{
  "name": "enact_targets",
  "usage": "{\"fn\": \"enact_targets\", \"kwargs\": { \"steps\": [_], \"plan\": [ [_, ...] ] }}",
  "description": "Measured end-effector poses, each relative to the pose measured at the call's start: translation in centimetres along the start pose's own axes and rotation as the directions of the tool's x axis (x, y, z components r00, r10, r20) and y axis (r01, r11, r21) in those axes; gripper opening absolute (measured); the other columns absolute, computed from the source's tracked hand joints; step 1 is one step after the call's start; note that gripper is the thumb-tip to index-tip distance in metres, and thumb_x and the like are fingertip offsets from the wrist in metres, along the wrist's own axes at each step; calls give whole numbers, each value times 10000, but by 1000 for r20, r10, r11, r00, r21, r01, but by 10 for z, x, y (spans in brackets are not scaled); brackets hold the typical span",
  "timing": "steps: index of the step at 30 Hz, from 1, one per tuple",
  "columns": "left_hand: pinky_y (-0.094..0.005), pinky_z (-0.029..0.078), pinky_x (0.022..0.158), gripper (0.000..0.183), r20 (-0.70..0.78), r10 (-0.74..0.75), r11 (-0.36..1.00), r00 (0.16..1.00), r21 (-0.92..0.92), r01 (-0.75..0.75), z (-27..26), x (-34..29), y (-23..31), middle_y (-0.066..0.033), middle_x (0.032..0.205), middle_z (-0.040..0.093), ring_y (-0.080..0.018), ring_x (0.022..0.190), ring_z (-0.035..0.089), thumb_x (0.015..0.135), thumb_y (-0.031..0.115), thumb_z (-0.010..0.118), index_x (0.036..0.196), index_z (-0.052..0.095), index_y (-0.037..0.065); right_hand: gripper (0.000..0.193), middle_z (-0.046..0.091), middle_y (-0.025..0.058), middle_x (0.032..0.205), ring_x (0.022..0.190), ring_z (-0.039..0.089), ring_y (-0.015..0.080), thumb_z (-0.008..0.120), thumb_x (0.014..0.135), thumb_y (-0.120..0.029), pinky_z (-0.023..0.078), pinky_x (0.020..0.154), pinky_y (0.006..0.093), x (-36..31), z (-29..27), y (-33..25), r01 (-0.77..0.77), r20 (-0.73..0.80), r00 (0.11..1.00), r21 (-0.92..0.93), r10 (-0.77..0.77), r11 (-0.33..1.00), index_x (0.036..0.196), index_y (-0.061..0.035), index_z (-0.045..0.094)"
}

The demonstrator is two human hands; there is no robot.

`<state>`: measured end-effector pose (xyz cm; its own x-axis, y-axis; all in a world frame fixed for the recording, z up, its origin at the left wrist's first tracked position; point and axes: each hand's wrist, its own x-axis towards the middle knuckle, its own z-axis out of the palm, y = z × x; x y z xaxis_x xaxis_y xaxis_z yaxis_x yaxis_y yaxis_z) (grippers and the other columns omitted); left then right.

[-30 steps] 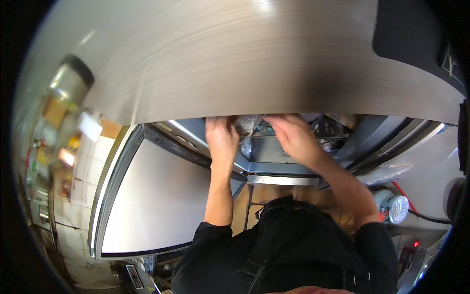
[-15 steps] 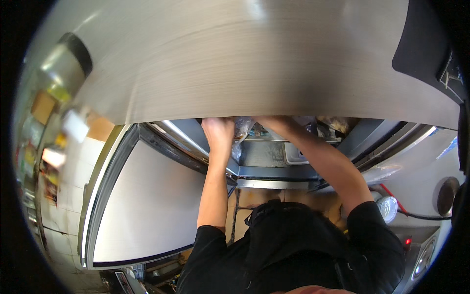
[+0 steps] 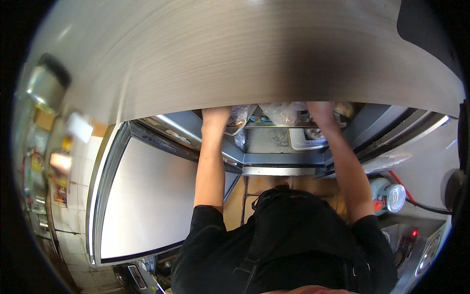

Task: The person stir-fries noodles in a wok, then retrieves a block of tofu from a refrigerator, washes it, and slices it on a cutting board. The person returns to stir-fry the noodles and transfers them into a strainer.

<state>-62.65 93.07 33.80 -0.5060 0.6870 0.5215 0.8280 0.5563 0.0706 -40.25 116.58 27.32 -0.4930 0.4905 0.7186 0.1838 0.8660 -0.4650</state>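
Note:
Both of my hands reach inside a steel refrigerator, under the overhanging steel front [image 3: 210,63]. My left hand [image 3: 216,117] is at the left side of the shelf, beside a container with clear plastic [image 3: 240,116] over it; its fingers are hidden behind the steel edge. My right hand [image 3: 321,116] is at the right of a clear plastic bag [image 3: 279,113] on the same shelf, and its fingers are hidden too. Whether either hand grips anything does not show. Below the shelf, a white tub [image 3: 299,141] with food inside stands on the refrigerator floor [image 3: 267,142].
The refrigerator door [image 3: 152,201] hangs open at the left, its rubber seal towards me. To the right stand a large bottle-like container [image 3: 394,197] with a clear ridged end and an appliance [image 3: 409,245] with a red light. Tiled floor lies below.
My right hand has moved from the middle of the shelf to its right side, uncovering the plastic bag. My left hand has stayed near the left side. The view has shifted slightly.

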Motion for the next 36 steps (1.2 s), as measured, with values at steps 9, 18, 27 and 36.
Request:
{"fn": "enact_targets", "kwargs": {
  "steps": [9, 18, 27, 36],
  "plan": [
    [-527, 511, 997, 331, -230, 67, 988, 971, -117, -96, 24, 51, -1, -260, 1219, 698, -455, 1148, 650, 939, 145, 654, 1230, 690, -8, 213, 733, 225, 1055, 989, 674, 467, 704, 922, -85, 528, 871, 522, -6, 17, 15, -91, -2, 996, 104, 92, 990, 1112, 3, 741],
    [-528, 511, 999, 328, -35, 59, 995, 998, -84, -62, 33, 80, 1, -264, 1216, 697, -458, 1147, 649, 933, 138, 658, 1224, 691, -10, 300, 750, 215, 989, 977, 695, 435, 706, 962, -271, 521, 887, 524, -3, 7, -1, -290, 140, 952, 130, 272, 948, 1068, 6, 757],
    [-529, 510, 1001, 326, 57, 94, 991, 994, -103, -87, 26, 83, -10, -267, 1212, 697, -460, 1146, 648, 927, 132, 662, 1218, 692, -12, 386, 748, 238, 1054, 1018, 691, 451, 685, 967, -378, 530, 903, 531, 41, 48, -63, -73, 185, 981, 122, 50, 990, 1089, -21, 762],
    [-530, 510, 1003, 324, 15, 57, 995, 998, -79, -56, 11, 79, -20, -271, 1209, 696, -463, 1144, 647, 921, 125, 667, 1212, 693, -14, 334, 723, 225, 1092, 988, 692, 431, 676, 955, -299, 543, 888, 508, 68, 58, -27, -74, 93, 994, 262, 51, 962, 1135, -26, 746]
  ]
}}
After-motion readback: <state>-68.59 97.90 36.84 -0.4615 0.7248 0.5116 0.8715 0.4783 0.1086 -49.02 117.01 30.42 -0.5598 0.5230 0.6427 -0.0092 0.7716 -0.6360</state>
